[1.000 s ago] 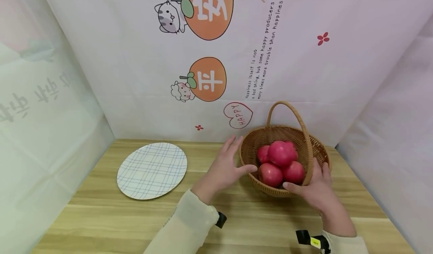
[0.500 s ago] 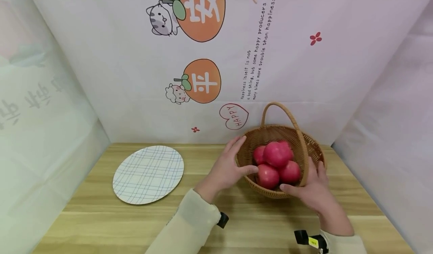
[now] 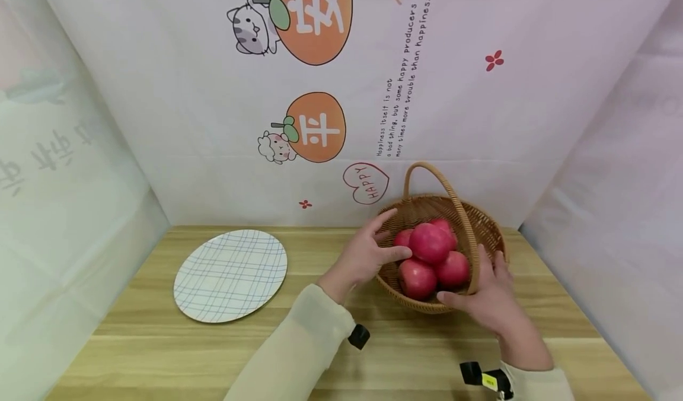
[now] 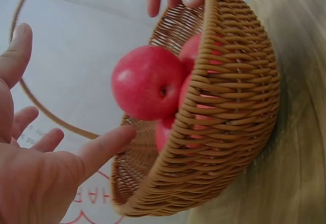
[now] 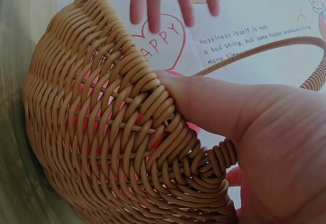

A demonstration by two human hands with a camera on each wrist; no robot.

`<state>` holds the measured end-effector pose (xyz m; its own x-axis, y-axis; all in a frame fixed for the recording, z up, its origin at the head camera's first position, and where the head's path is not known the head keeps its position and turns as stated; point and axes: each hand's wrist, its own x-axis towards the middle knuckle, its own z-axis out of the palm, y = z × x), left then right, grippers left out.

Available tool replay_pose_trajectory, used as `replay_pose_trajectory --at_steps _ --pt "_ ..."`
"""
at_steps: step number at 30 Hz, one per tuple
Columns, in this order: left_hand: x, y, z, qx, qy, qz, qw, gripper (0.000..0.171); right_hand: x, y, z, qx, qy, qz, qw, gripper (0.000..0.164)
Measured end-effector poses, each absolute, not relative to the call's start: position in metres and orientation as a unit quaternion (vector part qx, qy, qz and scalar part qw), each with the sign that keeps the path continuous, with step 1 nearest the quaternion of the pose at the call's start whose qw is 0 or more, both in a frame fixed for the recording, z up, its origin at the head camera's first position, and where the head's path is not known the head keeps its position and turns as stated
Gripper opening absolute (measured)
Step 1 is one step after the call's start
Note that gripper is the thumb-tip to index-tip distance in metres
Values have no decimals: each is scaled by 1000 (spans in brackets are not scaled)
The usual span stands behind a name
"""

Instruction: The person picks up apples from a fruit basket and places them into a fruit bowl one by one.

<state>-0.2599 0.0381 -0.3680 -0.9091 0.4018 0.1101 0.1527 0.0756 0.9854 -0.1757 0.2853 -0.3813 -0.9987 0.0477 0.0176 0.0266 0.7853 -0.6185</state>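
Observation:
A brown wicker basket [image 3: 393, 289] with a tall arched handle sits at the back right of the table. Several red apples lie inside it, and one apple [image 3: 429, 243] is heaped on top of the others. My right hand [image 3: 493, 299] grips the basket's right rim beside the handle's base, its thumb lying over the front edge in the right wrist view. Over the left rim hovers my left hand [image 3: 364, 255], fingers spread and holding nothing. In the left wrist view, a fingertip of the left hand [image 4: 46, 180] is just short of the top apple [image 4: 147, 81].
A round white plate [image 3: 230, 276] with a blue checked pattern lies at the left on the wooden table [image 3: 160, 359]. White printed cloth [image 3: 427, 116] hangs close behind the basket, with more cloth walls at both sides.
My left hand has risen from beside the basket's left rim and moved right, over the rim toward the apples. The right hand keeps its grip on the basket. The head view has shifted slightly.

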Motion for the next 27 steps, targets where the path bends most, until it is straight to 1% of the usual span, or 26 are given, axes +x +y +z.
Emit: replay_pose_trajectory --at_steps 5,8,22,27 --pt "-266 48 -376 165 639 733 164 79 -175 285 -381 -26 -946 323 10 138" --pt "-268 51 -380 160 605 757 190 79 -175 284 -382 -28 -946 321 7 138" --pt "-278 62 -397 136 567 784 211 74 -175 282 -384 -26 -947 320 10 133" --pt "-282 64 -402 134 557 791 213 72 -175 280 -383 -22 -952 305 10 134"
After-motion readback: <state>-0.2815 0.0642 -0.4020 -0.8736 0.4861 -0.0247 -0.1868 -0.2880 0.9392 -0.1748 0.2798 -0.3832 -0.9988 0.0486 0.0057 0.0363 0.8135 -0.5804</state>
